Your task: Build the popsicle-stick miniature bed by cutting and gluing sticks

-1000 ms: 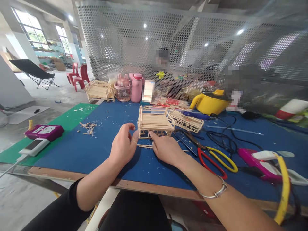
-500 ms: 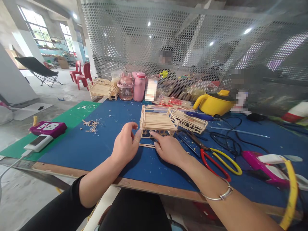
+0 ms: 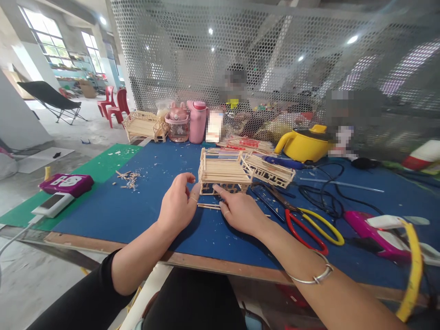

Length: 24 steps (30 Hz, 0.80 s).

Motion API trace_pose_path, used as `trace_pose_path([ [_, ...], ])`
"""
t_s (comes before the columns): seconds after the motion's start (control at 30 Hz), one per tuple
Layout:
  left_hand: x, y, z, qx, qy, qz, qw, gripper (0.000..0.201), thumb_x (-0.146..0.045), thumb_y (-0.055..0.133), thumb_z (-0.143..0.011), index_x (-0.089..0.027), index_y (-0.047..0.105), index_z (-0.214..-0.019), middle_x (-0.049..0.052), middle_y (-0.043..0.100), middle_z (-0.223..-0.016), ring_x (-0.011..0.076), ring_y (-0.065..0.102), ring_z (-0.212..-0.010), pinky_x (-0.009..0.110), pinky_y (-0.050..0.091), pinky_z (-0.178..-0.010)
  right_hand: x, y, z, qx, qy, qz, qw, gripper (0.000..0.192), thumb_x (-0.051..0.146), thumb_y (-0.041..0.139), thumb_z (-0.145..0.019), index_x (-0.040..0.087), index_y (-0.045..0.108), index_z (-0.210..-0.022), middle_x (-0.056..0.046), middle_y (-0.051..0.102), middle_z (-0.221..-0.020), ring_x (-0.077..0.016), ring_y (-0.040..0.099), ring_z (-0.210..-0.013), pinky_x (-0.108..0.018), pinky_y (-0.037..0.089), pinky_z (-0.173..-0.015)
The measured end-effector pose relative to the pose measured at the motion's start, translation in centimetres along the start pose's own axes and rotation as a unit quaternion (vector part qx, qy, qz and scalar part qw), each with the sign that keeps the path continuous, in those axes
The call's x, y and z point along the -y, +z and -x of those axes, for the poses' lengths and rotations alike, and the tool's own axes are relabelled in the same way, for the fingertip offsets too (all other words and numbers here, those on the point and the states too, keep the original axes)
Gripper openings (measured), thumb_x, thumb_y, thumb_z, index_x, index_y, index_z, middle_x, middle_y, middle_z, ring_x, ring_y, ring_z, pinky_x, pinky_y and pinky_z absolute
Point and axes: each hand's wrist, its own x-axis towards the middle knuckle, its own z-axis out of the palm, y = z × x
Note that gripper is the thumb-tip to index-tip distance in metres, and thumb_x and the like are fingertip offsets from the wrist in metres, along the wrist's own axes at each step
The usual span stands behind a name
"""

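Head view: left hand (image 3: 177, 206) rests on the blue felt mat (image 3: 137, 206), fingers loosely curled with thumb and forefinger arched apart, holding nothing; its fingertips sit just beside the near left corner of the stick-built model bed (image 3: 222, 172). Right hand (image 3: 240, 211) lies flat, palm down, forefinger extended and touching the bed's near lower rail; it grips nothing. The bed is a boxy frame of pale, thin wooden sticks (slatted top, open lattice sides), standing upright at mid-table. A loose pair of sticks (image 3: 209, 206) lies on the mat between the two hands. A second lattice frame (image 3: 270, 170) leans against the bed's right side. Scissors with red and yellow loop handles (image 3: 307, 224) lie right of the right hand, near a glossy magenta glue gun (image 3: 369, 229) and coiled black cable (image 3: 323, 199). Stick offcuts (image 3: 129, 178) are scattered at the mat's left. A smooth yellow kettle (image 3: 304, 144) stands behind.
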Motion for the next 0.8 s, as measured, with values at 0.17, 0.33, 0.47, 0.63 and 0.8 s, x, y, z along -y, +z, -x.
trace_pose_path([
  [0.17,0.1,0.1,0.0,0.001,0.001,-0.003,1.0,0.019,-0.033,0.046,-0.086,-0.02,0.049,-0.1,0.002,0.061,-0.09,0.0132,0.053,-0.064,0.029,0.043,-0.063,0.1,0.0,0.0,0.001,0.009,0.003,1.0,0.054,0.023,0.037,-0.086,0.017,0.035,-0.14,-0.011,0.072,-0.092,-0.0218,0.067,-0.082,-0.029,0.045,-0.068],
  [0.33,0.0,0.0,0.0,0.002,-0.005,-0.003,1.0,0.019,-0.032,0.046,-0.086,-0.02,0.049,-0.1,0.002,0.06,-0.09,0.0124,0.053,-0.063,0.028,0.042,-0.062,0.0,0.1,0.4,-0.032,-0.016,-0.012,0.999,0.053,0.022,0.037,-0.086,0.018,0.038,-0.138,-0.01,0.073,-0.088,-0.022,0.067,-0.076,-0.029,0.045,-0.065],
  [0.47,-0.1,-0.1,0.0,0.007,-0.018,0.001,1.0,0.02,-0.034,0.046,-0.086,-0.02,0.049,-0.1,0.002,0.06,-0.087,0.0121,0.053,-0.062,0.027,0.042,-0.061,-0.7,-0.4,1.3,-0.095,-0.044,-0.095,0.99,0.044,0.021,0.037,-0.087,0.023,0.051,-0.129,-0.004,0.073,-0.082,-0.0168,0.066,-0.069,-0.026,0.045,-0.065],
  [0.63,0.0,-0.1,0.4,-0.002,-0.023,0.014,1.0,0.02,-0.033,0.047,-0.085,-0.021,0.05,-0.1,0.001,0.06,-0.087,0.0113,0.053,-0.063,0.025,0.041,-0.058,-3.0,-1.4,2.6,-0.294,0.056,-0.218,0.929,0.029,0.028,0.041,-0.088,0.019,0.058,-0.11,-0.002,0.069,-0.074,-0.0125,0.059,-0.058,-0.024,0.046,-0.064],
  [0.8,-0.8,-0.7,-2.5,-0.058,-0.027,0.07,0.995,0.025,-0.037,0.048,-0.085,-0.019,0.05,-0.102,0.003,0.059,-0.087,0.0117,0.053,-0.063,0.024,0.043,-0.057,-6.6,-2.1,2.1,-0.444,0.135,-0.223,0.857,0.029,0.028,0.046,-0.085,0.016,0.05,-0.111,-0.005,0.063,-0.081,-0.0154,0.058,-0.068,-0.026,0.048,-0.065],
])
